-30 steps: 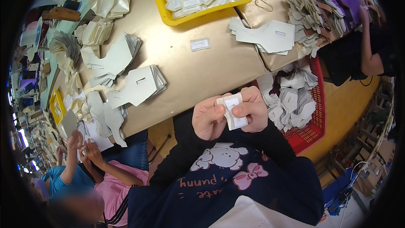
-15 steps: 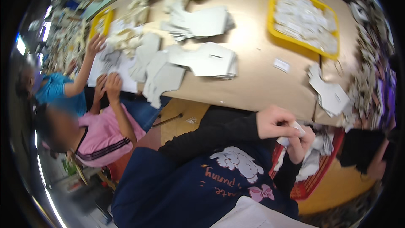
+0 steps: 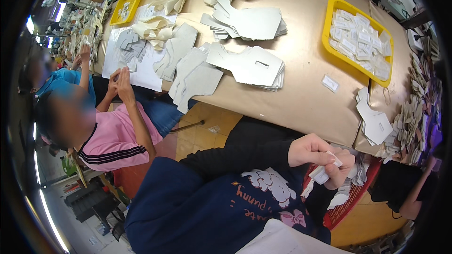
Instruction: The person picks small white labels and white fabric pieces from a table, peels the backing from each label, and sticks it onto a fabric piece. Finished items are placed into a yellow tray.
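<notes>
Above the red basket, my two hands meet close together. Thumb and fingers of my left hand (image 3: 305,150) pinch a small white label (image 3: 321,175), and my right hand (image 3: 342,165) is curled round its other side. The label's lower part shows below the fingers; a corner sticks up between the thumbs. Whether it is one piece or a few stacked, I cannot tell. Beneath and behind the right hand, the red basket (image 3: 351,207) holds loose white pieces. Nearby on the table lies a single white label (image 3: 330,83).
A yellow tray (image 3: 326,37) full of small white labels stands at the far right of the table (image 3: 292,108). Stacks of white cut-out pieces (image 3: 252,66) lie mid-table, another stack (image 3: 375,120) at right. A co-worker in pink (image 3: 115,136) sits at left.
My hands have tilted, and more of the white label now shows below the fingers. The view has shifted slightly. The blue-sleeved co-worker's raised hand has drawn back from the table.
</notes>
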Available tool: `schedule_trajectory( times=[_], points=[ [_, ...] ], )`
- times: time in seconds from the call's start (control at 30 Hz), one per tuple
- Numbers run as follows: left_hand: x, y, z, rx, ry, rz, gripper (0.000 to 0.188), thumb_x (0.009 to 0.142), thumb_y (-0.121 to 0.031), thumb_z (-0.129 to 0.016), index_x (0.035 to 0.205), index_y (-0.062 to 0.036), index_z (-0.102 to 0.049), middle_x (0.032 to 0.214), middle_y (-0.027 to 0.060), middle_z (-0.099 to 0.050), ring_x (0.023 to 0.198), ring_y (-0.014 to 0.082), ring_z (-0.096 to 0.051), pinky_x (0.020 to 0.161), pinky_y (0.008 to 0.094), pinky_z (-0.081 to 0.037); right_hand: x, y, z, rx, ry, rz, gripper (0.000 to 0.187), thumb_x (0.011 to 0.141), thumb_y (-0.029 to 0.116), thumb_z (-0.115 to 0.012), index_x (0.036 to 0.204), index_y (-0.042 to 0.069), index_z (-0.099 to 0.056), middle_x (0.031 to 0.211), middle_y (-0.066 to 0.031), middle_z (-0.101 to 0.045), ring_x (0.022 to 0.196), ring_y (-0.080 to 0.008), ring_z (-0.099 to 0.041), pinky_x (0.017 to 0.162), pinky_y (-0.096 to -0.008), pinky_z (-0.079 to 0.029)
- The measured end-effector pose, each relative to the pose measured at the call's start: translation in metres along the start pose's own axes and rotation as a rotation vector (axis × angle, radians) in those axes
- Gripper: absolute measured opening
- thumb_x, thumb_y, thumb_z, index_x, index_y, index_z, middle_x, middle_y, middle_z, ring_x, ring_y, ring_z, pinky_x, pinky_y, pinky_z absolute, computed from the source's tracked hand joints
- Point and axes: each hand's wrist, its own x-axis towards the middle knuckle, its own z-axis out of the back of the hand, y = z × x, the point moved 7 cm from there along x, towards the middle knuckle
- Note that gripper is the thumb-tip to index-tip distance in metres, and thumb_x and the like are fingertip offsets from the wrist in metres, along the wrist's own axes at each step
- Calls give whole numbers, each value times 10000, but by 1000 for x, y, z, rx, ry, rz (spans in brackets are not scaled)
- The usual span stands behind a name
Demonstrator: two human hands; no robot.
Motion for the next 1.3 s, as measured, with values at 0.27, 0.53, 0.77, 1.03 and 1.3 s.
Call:
schedule_trajectory(
  times=[0.27, 0.53, 0.77, 1.03, 1.3],
  points=[
    [-10, -5, -14, -341, 11, -26, 274, 972, -165, -613, 751, -4, -585, 760, -8, -462, 776, 98, -403, 705, 284, -332, -10, -18, -6, 207, -5, 39, 345, 770, 79, -689, 491, -4, -503, 441, -37, -468, 359, -139, -397, 400, -296, -256],
    [-9, -12, -15, -137, 97, -76, 228, 971, -168, -613, 811, -5, -624, 728, -23, -504, 762, 69, -446, 677, 251, -350, -4, -6, -10, 179, 104, 159, 357, 798, 126, -679, 504, -7, -525, 449, -54, -490, 356, -148, -414, 393, -300, -274],
    [0, -6, 42, 269, -172, -2, 182, 962, -179, -627, 932, 0, -636, 837, -4, -621, 809, 47, -546, 735, 229, -445, -4, -8, 11, -344, -268, -146, 268, 898, 151, -655, 717, -46, -673, 556, -36, -587, 475, -95, -504, 464, -256, -358],
    [-11, -24, 64, 815, -361, -79, 132, 891, -107, -673, 931, 15, -704, 862, 119, -703, 808, 175, -662, 751, 277, -500, 7, -11, 6, -763, -177, -252, 148, 884, 82, -680, 810, -45, -672, 602, -50, -573, 518, -82, -463, 477, -265, -329],
    [-9, -48, 31, 1367, -502, -397, 64, 827, -42, -705, 853, 16, -715, 785, 137, -694, 713, 263, -657, 641, 326, -494, 10, 4, 6, -837, -287, -161, 150, 865, 54, -685, 754, -40, -650, 569, -98, -525, 463, -157, -453, 455, -289, -322]
  ],
)
